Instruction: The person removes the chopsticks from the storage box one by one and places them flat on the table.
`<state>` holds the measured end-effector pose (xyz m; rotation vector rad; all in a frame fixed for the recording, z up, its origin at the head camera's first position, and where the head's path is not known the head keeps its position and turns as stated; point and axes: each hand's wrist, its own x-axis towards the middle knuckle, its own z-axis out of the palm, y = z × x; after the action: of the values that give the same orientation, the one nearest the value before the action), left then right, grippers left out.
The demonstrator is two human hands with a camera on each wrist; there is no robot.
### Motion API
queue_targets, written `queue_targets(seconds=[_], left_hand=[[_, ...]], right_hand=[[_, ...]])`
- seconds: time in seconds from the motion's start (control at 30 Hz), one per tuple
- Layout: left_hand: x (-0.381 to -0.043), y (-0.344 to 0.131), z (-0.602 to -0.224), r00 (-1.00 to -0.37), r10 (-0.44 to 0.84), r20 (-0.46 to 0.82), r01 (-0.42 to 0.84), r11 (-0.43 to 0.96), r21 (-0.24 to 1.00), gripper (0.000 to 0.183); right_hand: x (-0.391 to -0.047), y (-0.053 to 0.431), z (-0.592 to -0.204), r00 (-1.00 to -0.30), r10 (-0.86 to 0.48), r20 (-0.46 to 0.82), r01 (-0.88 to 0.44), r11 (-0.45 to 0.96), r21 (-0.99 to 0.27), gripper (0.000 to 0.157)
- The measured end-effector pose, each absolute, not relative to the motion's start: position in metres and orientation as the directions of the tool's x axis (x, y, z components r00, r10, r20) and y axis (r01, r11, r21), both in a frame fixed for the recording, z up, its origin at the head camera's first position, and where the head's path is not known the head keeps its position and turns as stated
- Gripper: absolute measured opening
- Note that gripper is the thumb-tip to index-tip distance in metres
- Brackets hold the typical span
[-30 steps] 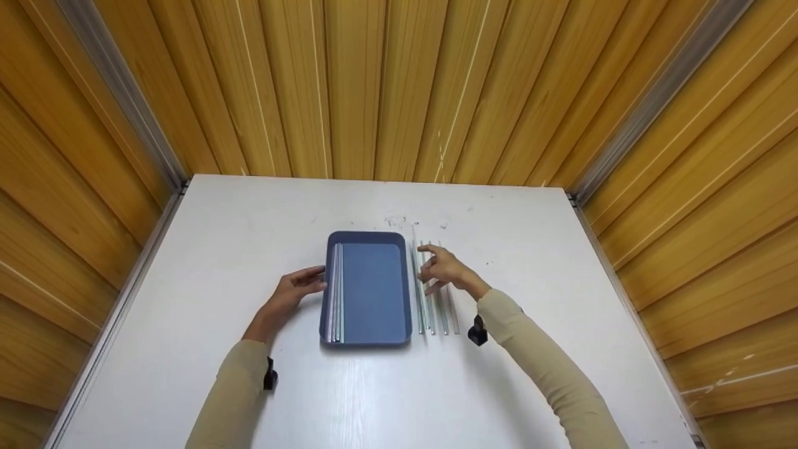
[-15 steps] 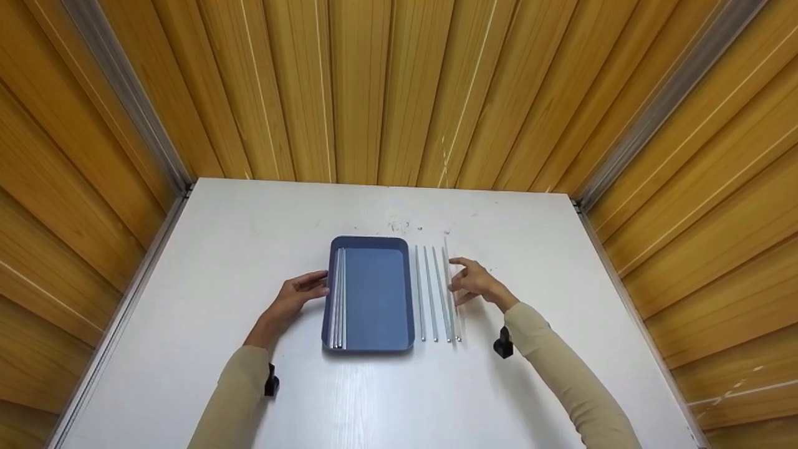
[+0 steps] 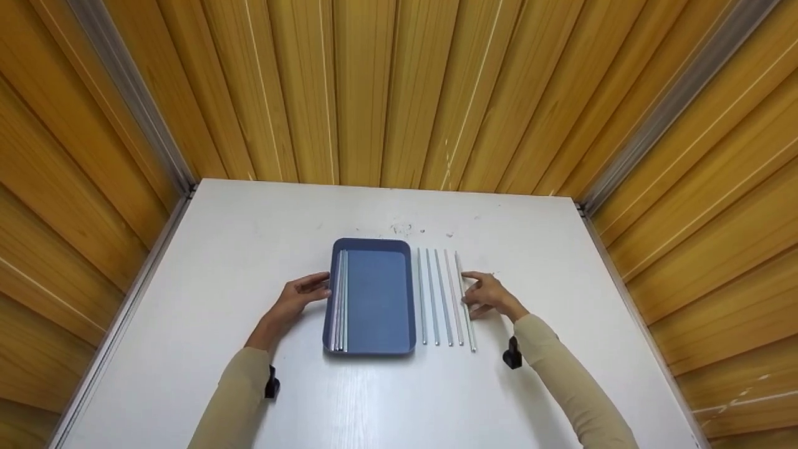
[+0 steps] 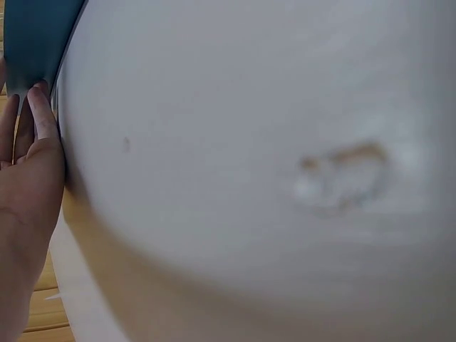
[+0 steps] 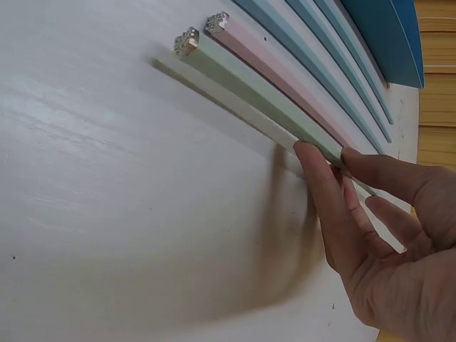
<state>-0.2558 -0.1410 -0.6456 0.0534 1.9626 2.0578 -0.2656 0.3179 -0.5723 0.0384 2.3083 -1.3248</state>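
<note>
Wood-grained panels [image 3: 349, 93] wall in a white table [image 3: 280, 215], and the blue tray [image 3: 380, 299] sits near its middle. Right of the tray, the person's right hand [image 3: 489, 294] pinches a pale green chopstick [image 5: 260, 97] between thumb and fingertips. It is the outermost of the loose row: a pink chopstick [image 3: 453, 296], then three blue chopsticks [image 3: 432, 297] lie between it and the tray. Its long axis runs nearly along the tray's long side, the silver-capped near end splayed slightly away; whether it touches the table throughout is hard to tell. Across the tray, the left hand [image 3: 302, 293] is farther from it, fingers extended against the left wall, beside which more chopsticks [image 3: 341, 299] lie inside.
</note>
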Motion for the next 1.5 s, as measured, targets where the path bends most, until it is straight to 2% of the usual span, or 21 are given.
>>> queue_targets(seconds=[0.47, 0.77, 1.07, 1.5], left_hand=[[-0.257, -0.141, -0.646, -0.96, 0.222, -0.169, -0.178, -0.021, 0.984, 0.06], [-0.256, -0.138, -0.649, -0.961, 0.243, -0.13, -0.142, -0.034, 0.989, 0.059], [-0.255, -0.143, -0.646, -0.962, 0.232, -0.143, -0.153, -0.025, 0.988, 0.059], [-0.258, -0.143, -0.648, -0.963, 0.215, -0.163, -0.165, 0.007, 0.986, 0.059]], right_hand=[[-0.27, 0.315, -0.583, -0.923, -0.087, -0.375, 0.254, 0.593, -0.764, 0.073], [-0.265, 0.319, -0.583, -0.936, -0.06, -0.346, 0.25, 0.579, -0.776, 0.061], [-0.268, 0.312, -0.569, -0.954, -0.08, -0.289, 0.195, 0.567, -0.8, 0.053], [-0.269, 0.273, -0.541, -0.947, -0.209, -0.246, 0.075, 0.597, -0.798, 0.048]])
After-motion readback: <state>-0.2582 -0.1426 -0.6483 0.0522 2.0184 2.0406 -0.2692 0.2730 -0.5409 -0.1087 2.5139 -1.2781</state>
